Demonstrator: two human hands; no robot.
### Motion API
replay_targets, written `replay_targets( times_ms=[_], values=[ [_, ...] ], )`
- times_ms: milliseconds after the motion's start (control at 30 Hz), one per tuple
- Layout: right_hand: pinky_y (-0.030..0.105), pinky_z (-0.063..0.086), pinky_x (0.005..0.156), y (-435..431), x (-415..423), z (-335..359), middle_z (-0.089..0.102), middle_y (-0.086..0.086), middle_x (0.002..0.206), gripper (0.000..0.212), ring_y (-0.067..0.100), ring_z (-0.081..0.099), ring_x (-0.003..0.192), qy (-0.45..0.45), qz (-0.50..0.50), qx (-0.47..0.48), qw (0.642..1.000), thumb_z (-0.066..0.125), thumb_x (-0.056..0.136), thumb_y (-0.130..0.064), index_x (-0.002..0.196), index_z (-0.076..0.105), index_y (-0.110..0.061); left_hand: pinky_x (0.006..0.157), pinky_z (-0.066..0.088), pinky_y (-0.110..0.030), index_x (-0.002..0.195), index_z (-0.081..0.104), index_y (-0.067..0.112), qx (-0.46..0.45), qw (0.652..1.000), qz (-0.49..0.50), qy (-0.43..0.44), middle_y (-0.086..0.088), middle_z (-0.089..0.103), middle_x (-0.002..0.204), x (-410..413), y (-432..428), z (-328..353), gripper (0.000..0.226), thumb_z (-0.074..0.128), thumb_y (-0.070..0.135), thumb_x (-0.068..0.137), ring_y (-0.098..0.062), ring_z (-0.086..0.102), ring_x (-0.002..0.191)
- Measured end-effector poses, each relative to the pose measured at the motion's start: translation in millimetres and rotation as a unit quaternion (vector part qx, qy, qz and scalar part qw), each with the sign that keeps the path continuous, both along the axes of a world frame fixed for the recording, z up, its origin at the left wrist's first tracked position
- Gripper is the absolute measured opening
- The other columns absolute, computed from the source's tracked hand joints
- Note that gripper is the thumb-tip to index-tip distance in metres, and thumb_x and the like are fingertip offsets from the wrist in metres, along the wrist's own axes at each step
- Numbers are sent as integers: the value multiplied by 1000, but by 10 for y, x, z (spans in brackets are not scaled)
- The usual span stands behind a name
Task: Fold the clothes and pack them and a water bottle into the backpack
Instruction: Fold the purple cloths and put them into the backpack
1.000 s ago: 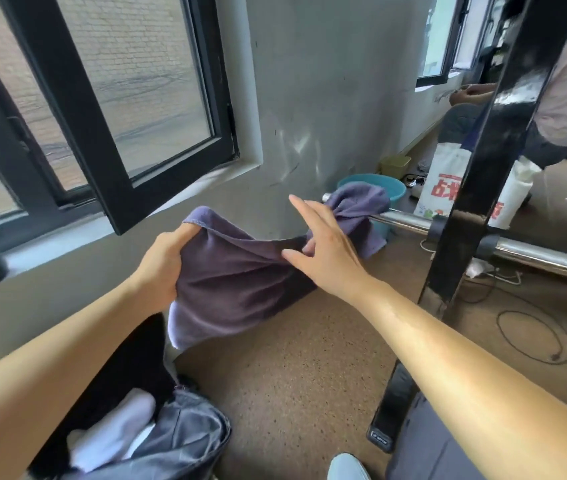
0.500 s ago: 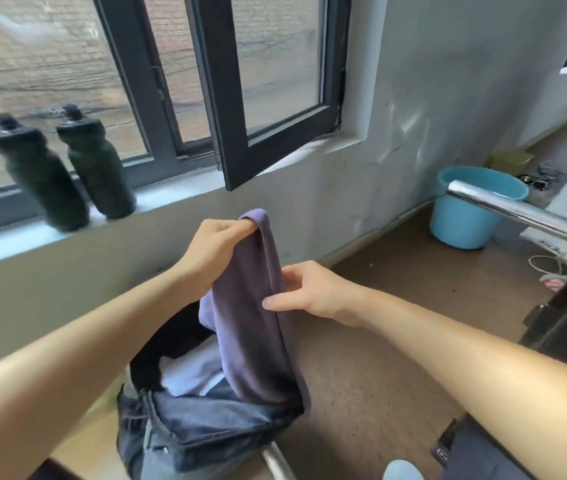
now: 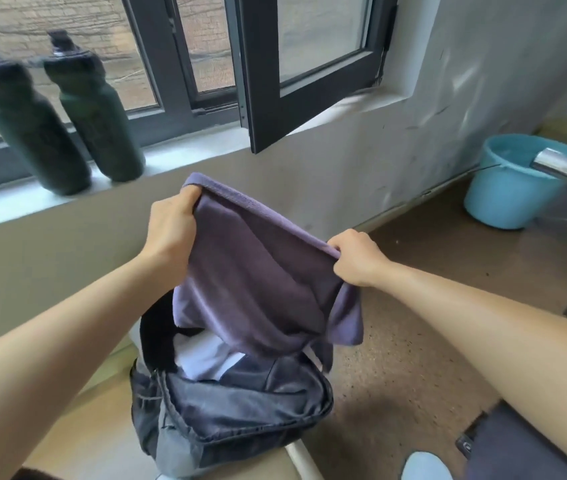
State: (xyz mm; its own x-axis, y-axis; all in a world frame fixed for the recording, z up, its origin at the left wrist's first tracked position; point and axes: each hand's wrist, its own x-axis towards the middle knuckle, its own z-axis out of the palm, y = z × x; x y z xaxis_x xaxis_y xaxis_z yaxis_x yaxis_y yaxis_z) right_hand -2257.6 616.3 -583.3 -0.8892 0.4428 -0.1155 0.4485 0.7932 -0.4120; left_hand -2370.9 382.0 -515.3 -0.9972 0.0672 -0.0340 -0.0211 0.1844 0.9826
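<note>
Both hands up over the open backpack [image 3: 230, 414]; left hand [image 3: 171, 226] clenched on the far top corner of the purple cloth [image 3: 258, 282], right hand [image 3: 356, 258] clenched on the near top corner. Cloth hangs between them, lower edge dipping into the bag mouth, white garment [image 3: 202, 355] already inside. Two dark water bottles [image 3: 63, 112] upright on the windowsill [image 3: 185, 150], well apart from the bag. Blue bucket [image 3: 507, 192] on floor at right

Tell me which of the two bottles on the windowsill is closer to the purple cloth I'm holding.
The greener bottle, standing nearer the open window sash. The blacker bottle beside it stands further from the purple cloth and your left hand.
</note>
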Motion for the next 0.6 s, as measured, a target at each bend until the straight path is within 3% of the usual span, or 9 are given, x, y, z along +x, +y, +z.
replay_targets(
  times_ms=[67, 167, 367, 500, 600],
  values=[
    [28, 39, 67, 102, -41, 4, 63, 7, 82, 27, 34, 57, 86, 18, -37, -19, 999, 49, 74, 4, 77, 63, -18, 66, 40, -32, 84, 62, 15, -2, 1000, 16, -6, -1, 57, 80, -110, -53, -80, 30, 55, 40, 98, -17, 49, 72],
    [26, 41, 75, 245, -84, 2, 70, 7, 99, 31, 31, 63, 95, 64, -90, -12, 994, 53, 78, 3, 89, 69, -21, 57, 30, -31, 65, 44, 19, -23, 999, 30, -9, 1, 44, 67, -225, -129, -188, 38, 53, 33, 99, -17, 36, 64],
    [36, 52, 85, 359, -44, 106, 70, 13, 106, 28, 38, 64, 103, 121, -168, -24, 978, 57, 89, 1, 96, 76, -19, 57, 26, -37, 62, 32, 20, -120, 992, 31, -1, -3, 36, 66, -359, -301, -343, 43, 49, 32, 99, -22, 32, 69],
    [30, 47, 74, 353, -38, 145, 70, 9, 90, 35, 29, 62, 89, 137, -147, -118, 973, 45, 86, 2, 86, 74, -19, 57, 25, -38, 61, 35, 16, -177, 984, 21, -6, -3, 37, 63, -363, -337, -391, 46, 50, 33, 101, -23, 33, 70],
    [32, 34, 65, 305, -53, 200, 50, 5, 73, 20, 21, 44, 74, 151, -92, -184, 967, 44, 90, -3, 74, 55, -7, 63, 32, -35, 68, 52, 9, -158, 987, 0, -12, -6, 47, 70, -328, -290, -338, 41, 55, 38, 97, -21, 41, 72]
  ],
)
